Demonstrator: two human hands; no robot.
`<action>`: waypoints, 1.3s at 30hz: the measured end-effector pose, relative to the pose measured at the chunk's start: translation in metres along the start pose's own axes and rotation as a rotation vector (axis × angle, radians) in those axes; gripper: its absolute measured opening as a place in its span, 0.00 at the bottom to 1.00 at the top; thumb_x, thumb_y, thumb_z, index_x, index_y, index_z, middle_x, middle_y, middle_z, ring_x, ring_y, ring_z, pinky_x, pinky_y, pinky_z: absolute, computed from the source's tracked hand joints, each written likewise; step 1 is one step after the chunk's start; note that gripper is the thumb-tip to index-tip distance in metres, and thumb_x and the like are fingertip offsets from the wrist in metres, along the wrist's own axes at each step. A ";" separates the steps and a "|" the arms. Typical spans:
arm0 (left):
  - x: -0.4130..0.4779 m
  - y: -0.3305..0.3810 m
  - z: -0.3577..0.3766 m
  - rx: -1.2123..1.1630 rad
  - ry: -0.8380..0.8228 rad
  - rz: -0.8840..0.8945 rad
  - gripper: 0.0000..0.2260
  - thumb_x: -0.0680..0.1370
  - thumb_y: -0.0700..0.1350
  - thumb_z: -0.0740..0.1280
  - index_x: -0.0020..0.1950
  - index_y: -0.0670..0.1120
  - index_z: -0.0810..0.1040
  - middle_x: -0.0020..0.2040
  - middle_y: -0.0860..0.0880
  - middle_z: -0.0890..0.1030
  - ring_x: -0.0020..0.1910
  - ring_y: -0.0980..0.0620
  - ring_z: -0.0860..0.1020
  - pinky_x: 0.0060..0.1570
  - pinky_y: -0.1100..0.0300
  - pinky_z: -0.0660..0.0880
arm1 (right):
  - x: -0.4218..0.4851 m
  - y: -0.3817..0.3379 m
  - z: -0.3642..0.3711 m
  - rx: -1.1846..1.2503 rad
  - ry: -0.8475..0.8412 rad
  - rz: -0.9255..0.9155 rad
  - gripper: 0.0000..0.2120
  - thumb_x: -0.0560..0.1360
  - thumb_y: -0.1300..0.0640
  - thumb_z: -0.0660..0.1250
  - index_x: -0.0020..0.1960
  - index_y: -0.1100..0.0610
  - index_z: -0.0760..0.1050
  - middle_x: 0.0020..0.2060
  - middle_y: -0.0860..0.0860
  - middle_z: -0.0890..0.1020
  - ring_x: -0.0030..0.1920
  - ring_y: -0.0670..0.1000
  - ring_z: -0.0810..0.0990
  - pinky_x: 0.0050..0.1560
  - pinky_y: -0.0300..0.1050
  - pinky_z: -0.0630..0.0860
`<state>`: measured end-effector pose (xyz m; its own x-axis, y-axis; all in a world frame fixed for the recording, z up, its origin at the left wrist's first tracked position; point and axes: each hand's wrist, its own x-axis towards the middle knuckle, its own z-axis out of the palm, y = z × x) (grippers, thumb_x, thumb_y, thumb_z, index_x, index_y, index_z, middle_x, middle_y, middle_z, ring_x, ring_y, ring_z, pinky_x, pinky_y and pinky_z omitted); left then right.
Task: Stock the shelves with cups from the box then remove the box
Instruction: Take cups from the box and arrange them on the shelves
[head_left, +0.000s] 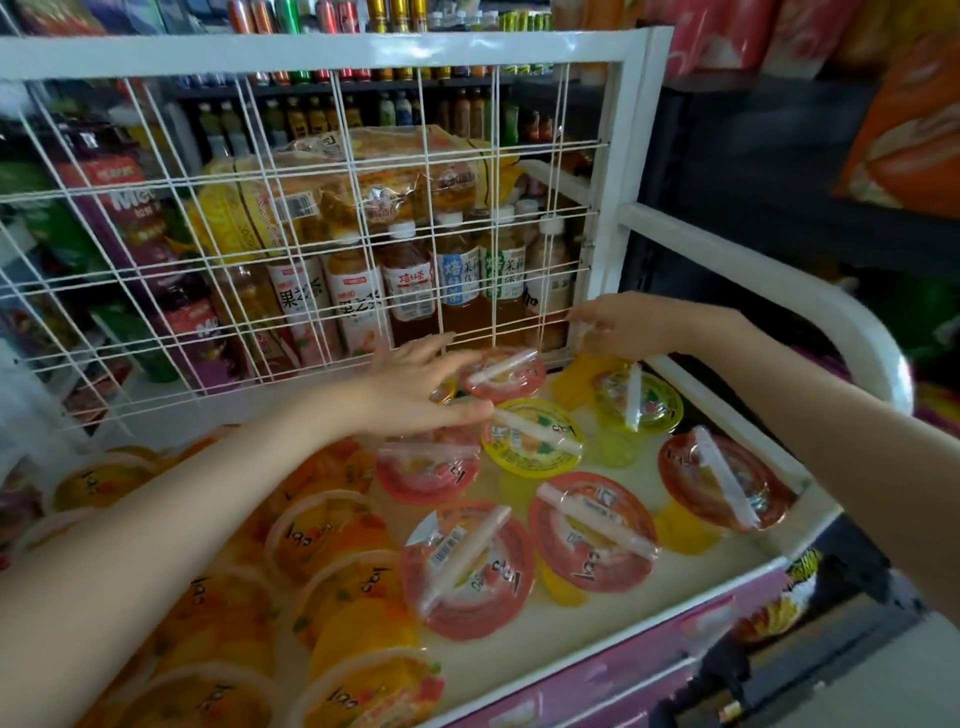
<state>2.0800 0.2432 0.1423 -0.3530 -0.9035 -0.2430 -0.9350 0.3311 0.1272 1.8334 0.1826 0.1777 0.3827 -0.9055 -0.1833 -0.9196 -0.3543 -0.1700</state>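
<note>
Head view: the cups were laid lid-up on the shelf, probably so that the labels could be read. A red-lidded cup in the back row was touched by the left hand, fingers straight and spread, seemingly to seat it against the wire grid. The right hand was held at the back right corner, its grip lost to blur. Bare floor was left along the right edge. No box was seen.
</note>
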 end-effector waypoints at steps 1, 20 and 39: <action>0.006 0.005 -0.004 0.019 0.028 0.004 0.39 0.68 0.74 0.46 0.76 0.61 0.46 0.78 0.53 0.41 0.76 0.50 0.41 0.72 0.41 0.36 | -0.001 0.003 0.003 -0.054 0.004 0.059 0.23 0.78 0.51 0.63 0.70 0.57 0.66 0.66 0.56 0.73 0.63 0.56 0.73 0.60 0.46 0.70; 0.061 0.032 -0.006 0.048 -0.136 0.080 0.39 0.69 0.73 0.48 0.76 0.63 0.40 0.78 0.52 0.38 0.76 0.52 0.39 0.70 0.42 0.31 | 0.018 0.005 0.030 0.045 0.154 0.282 0.19 0.70 0.61 0.67 0.60 0.61 0.67 0.52 0.57 0.73 0.58 0.59 0.69 0.57 0.53 0.68; 0.067 0.032 -0.009 0.084 -0.186 0.074 0.38 0.72 0.72 0.50 0.75 0.60 0.36 0.77 0.53 0.38 0.76 0.51 0.39 0.71 0.44 0.32 | 0.031 0.006 0.038 0.104 0.135 0.270 0.28 0.65 0.42 0.74 0.57 0.56 0.71 0.51 0.51 0.76 0.51 0.52 0.77 0.52 0.47 0.71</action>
<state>2.0271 0.1909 0.1389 -0.4140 -0.8126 -0.4103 -0.9030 0.4235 0.0725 1.8425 0.1616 0.1342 0.1041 -0.9889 -0.1061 -0.9697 -0.0772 -0.2316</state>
